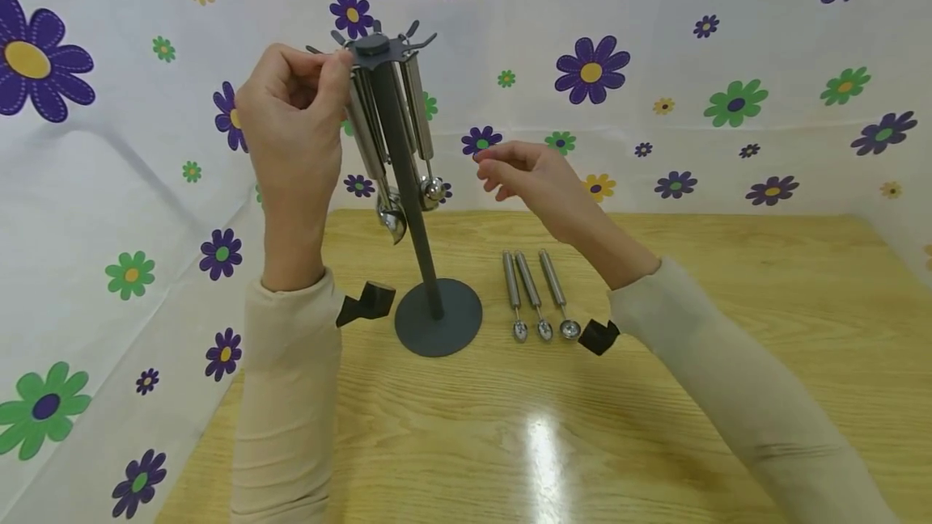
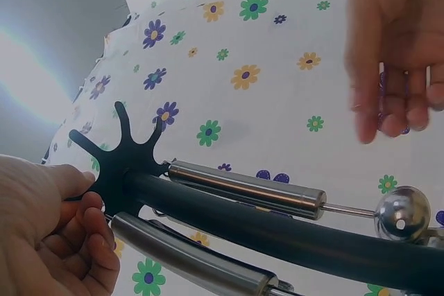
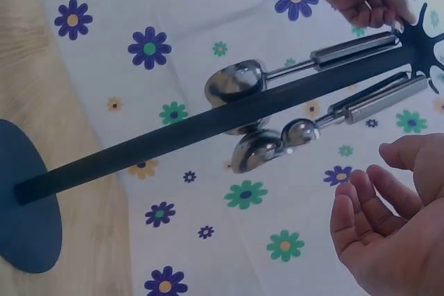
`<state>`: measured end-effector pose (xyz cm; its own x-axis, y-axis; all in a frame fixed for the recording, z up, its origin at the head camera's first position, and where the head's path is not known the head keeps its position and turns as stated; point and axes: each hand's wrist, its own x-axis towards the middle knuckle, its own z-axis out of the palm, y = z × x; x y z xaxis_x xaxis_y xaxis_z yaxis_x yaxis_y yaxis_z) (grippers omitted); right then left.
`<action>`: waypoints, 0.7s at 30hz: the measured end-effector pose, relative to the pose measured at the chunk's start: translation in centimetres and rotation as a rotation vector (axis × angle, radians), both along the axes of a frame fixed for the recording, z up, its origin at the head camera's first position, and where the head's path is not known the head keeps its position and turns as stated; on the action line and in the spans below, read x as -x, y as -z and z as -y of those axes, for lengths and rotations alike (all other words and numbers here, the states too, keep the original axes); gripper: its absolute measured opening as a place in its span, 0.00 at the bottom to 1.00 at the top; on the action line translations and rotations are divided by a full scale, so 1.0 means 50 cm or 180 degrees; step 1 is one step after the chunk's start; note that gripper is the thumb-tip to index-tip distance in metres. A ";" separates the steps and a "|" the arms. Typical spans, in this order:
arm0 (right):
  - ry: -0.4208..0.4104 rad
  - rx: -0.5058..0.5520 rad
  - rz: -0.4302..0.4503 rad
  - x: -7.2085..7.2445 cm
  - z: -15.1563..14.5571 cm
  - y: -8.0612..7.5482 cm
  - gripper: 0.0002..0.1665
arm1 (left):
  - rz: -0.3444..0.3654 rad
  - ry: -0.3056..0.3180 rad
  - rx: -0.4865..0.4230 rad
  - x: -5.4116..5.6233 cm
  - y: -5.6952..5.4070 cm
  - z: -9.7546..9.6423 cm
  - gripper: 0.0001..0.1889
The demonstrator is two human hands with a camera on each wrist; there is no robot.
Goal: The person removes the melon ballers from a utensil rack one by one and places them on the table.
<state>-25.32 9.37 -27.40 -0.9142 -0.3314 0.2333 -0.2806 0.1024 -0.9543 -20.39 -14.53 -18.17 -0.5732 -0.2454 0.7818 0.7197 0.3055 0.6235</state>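
A dark grey hanging stand (image 1: 417,233) leans in the head view, with several metal-handled utensils on its hooks. Thumb and fingertips of my left hand (image 1: 294,107) pinch a hook at the stand's top left, right at the upper end of a hanging handle (image 2: 187,251). Round, shiny metal bowls (image 3: 237,82) hang low along the pole. To the right of the stand, my right hand (image 1: 542,188) is held in the air with loosely bent fingers and nothing in them; its palm (image 3: 395,247) shows in the right wrist view.
Three small metal-handled scoops (image 1: 528,281) lie side by side on the wooden table (image 1: 466,427), right of the stand's round base (image 1: 415,334). A white cloth with printed flowers (image 1: 655,160) hangs behind and at the left.
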 end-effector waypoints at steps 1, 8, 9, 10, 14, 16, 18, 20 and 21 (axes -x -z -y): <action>-0.0028 0.0036 -0.0057 0.001 0.009 -0.011 0.16 | 0.0041 0.0009 -0.0043 -0.001 -0.001 -0.002 0.05; -0.0068 0.0313 -0.0340 0.009 0.054 -0.058 0.18 | -0.0114 0.0014 0.0117 0.000 0.003 -0.002 0.06; -0.0096 0.0356 -0.0361 0.009 0.058 -0.061 0.18 | -0.0156 0.0011 0.0160 0.000 0.005 -0.001 0.06; -0.0128 0.0400 -0.0377 0.010 0.063 -0.064 0.18 | -0.0162 0.0019 0.0161 0.001 0.005 -0.001 0.06; -0.0288 0.0534 -0.0436 0.012 0.078 -0.071 0.19 | -0.0160 0.0036 0.0171 -0.001 0.006 -0.001 0.06; -0.0350 0.0557 -0.0474 0.013 0.086 -0.074 0.18 | -0.0152 0.0033 0.0172 -0.002 0.006 -0.001 0.06; -0.0396 0.0544 -0.0510 0.016 0.093 -0.078 0.18 | -0.0105 0.0031 0.0122 -0.004 0.005 -0.002 0.06; -0.0438 0.0524 -0.0545 0.020 0.099 -0.082 0.18 | -0.0047 0.0023 0.0067 -0.005 0.004 -0.003 0.06; -0.0451 0.0509 -0.0552 0.020 0.102 -0.084 0.18 | -0.0001 0.0026 0.0020 -0.005 0.003 -0.005 0.06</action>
<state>-26.35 4.28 -23.21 -0.8032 -0.3995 0.4419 -0.4420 -0.0975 -0.8917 -20.13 -14.30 -18.31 -0.5748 -0.2358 0.7836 0.7224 0.3036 0.6213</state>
